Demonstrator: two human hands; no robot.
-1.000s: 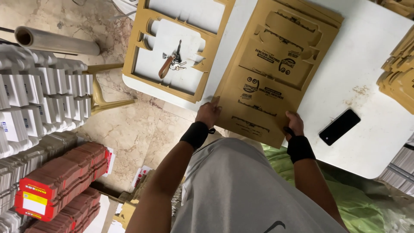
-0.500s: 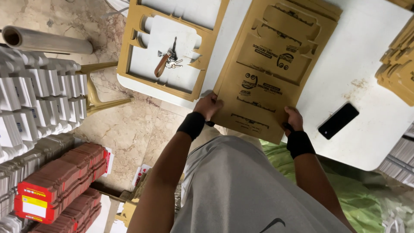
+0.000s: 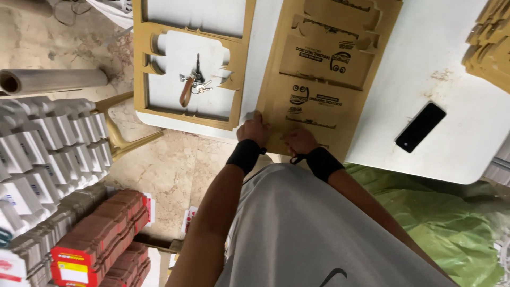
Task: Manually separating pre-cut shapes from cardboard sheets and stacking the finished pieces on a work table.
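Since the earlier frame the right hand (image 3: 300, 141) has slid inward along the near edge of the cardboard sheet (image 3: 326, 74), so both hands now sit close together. The left hand (image 3: 253, 129) grips the sheet's near left corner, fingers curled over the edge; the right hand presses on the sheet just beside it, fingers bent, with whether it pinches the edge hidden. The sheet lies flat on the white table (image 3: 425, 90), its near edge at the table's rim. To its left lies an emptied cardboard frame (image 3: 234, 74) with keys (image 3: 194, 85) inside. A black phone (image 3: 420, 127) rests to the right.
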